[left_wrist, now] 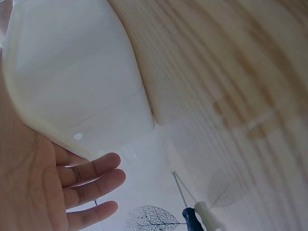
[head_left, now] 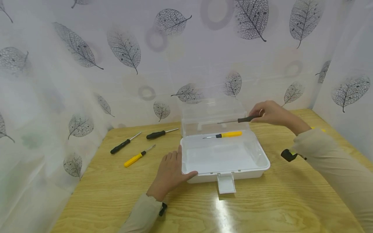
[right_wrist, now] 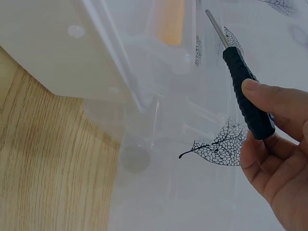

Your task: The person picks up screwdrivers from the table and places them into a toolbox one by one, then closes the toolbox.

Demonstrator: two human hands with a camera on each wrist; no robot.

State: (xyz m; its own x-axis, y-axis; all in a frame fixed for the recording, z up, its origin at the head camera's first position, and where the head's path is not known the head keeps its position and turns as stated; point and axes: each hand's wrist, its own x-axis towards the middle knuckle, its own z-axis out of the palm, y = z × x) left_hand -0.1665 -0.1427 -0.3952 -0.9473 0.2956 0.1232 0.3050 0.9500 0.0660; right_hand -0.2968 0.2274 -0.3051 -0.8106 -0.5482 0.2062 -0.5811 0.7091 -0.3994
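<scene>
My wood-grain table (head_left: 96, 197) meets a leaf-print curtain (head_left: 186, 48). My right hand (head_left: 269, 113) pinches a black-handled screwdriver (head_left: 241, 120) above the white case's (head_left: 247, 175) rear; my left hand (head_left: 172, 170), fingers extended, touches its side. My right sleeve (head_left: 329, 161) partly hides something yellow (head_left: 322, 130).

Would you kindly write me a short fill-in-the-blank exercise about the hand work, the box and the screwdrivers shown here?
1. The dark-handled metal screwdriver is held in the ____ hand.
2. The metal-shafted screwdriver at the rear of the white rectangular plastic box has a ____ handle.
3. On the light wooden table, left of the box, lie ____ screwdrivers.

Missing words: right; yellow; three.
</scene>
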